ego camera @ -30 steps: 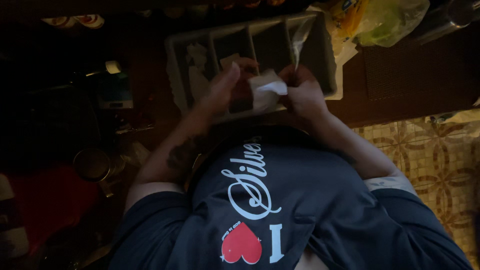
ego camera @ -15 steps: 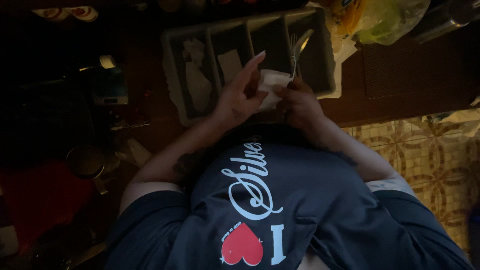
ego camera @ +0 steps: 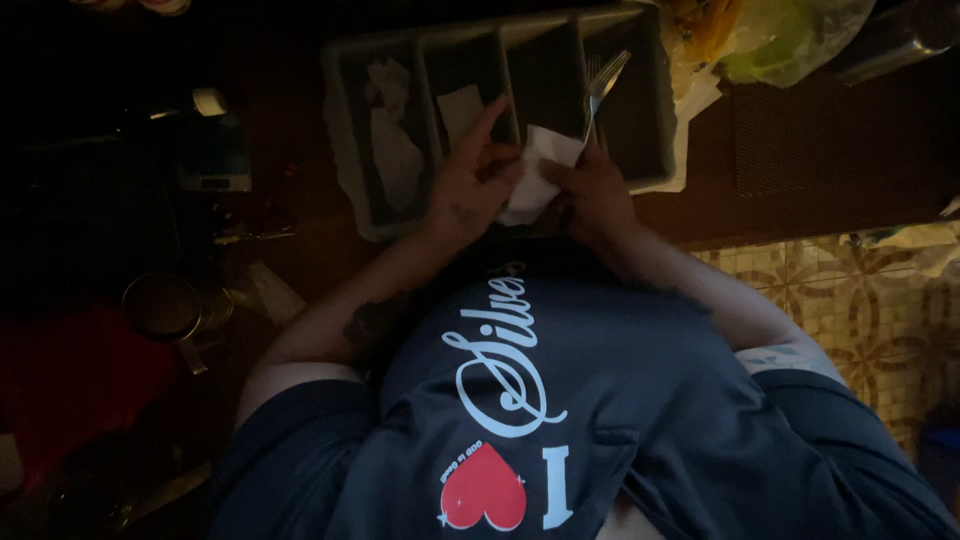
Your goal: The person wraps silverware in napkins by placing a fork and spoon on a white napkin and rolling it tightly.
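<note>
Both forearms converge forward; left hand (ego camera: 470, 190) fingers half-curled, index extended; right hand (ego camera: 598, 195) fisted, touching left.

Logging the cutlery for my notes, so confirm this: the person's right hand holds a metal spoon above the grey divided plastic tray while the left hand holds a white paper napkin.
One detail is wrong. The head view shows the right hand holding a metal fork, its tines visible, not a spoon. The rest stands: it is above the grey divided plastic tray, and the left hand holds the white paper napkin.
</note>
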